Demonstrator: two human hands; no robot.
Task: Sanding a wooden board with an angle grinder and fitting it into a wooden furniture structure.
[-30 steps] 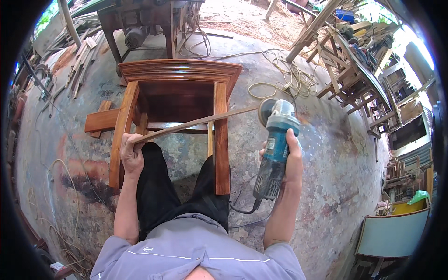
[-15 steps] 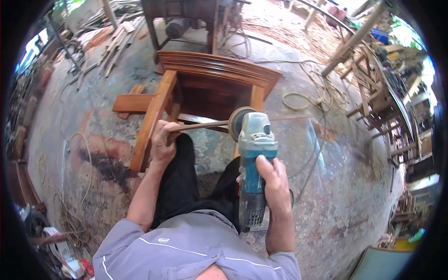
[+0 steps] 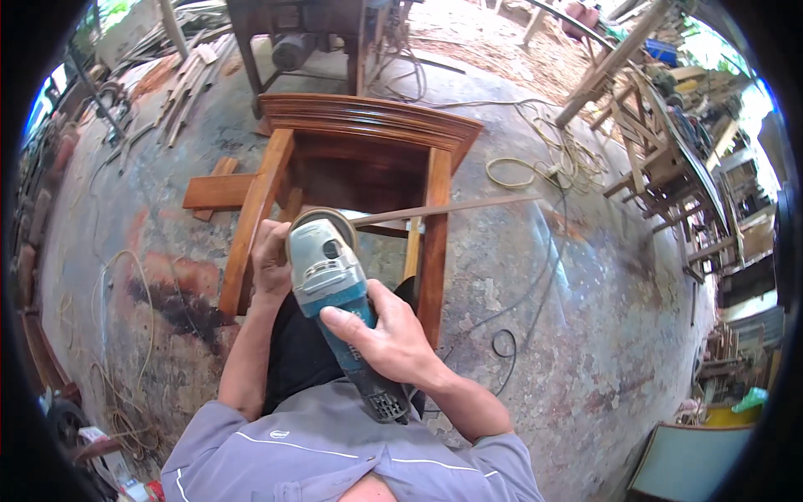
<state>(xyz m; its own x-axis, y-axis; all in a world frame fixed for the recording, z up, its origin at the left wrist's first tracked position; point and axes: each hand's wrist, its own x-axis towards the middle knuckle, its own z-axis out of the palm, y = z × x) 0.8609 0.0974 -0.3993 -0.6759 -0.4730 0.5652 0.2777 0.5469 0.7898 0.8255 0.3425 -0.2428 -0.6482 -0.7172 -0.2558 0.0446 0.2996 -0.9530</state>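
Note:
My right hand [image 3: 381, 335] is wrapped round the body of a teal and grey angle grinder [image 3: 330, 272]. The grinder's round disc [image 3: 339, 219] lies over the left part of a thin wooden strip [image 3: 456, 206], close to my left hand. My left hand [image 3: 269, 255] is closed on the strip's left end, though the grinder hides the grip in part. The strip stretches to the right across a varnished brown wooden furniture piece [image 3: 360, 117] with a moulded edge, which stands on the floor before me. Whether the strip rests on its right leg I cannot tell.
Small boards [image 3: 219, 192] lie left of the furniture. Beyond it stands a machine stand with a motor [image 3: 293, 52]. A coiled pale cord [image 3: 577, 163] and a dark cable [image 3: 504, 343] lie on the worn floor [image 3: 577, 376]. Stacked timber [image 3: 669, 167] lines the right side.
The grinder has moved left along the strip, from its middle to beside my left hand, and now tilts to the left. My left hand stays at the strip's end.

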